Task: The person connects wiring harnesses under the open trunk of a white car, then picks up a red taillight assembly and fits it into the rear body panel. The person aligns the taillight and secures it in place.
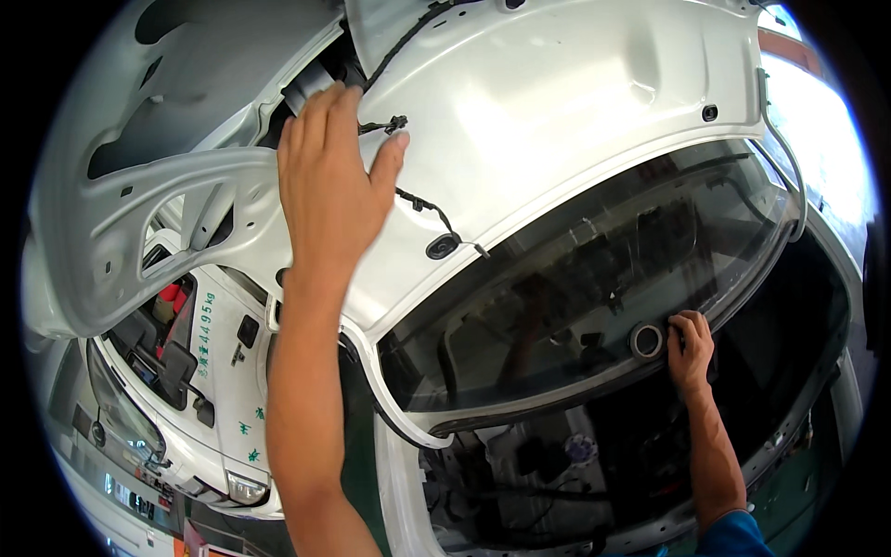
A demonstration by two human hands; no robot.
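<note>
My left hand is raised beside a large white body panel, fingers stretched out and thumb apart. It holds nothing I can see. A black wiring harness with connectors runs along the panel close to that hand, partly hidden behind it. My right hand is at the lower edge of a dark glass pane, its fingers curled. Whatever may be between them is hidden. A tape-like ring lies on the glass just left of my right hand.
A dark vehicle opening with a white frame lies below the glass. At upper left is a white door-like panel with cutouts. A white truck with a black mirror stands at left. The floor is green.
</note>
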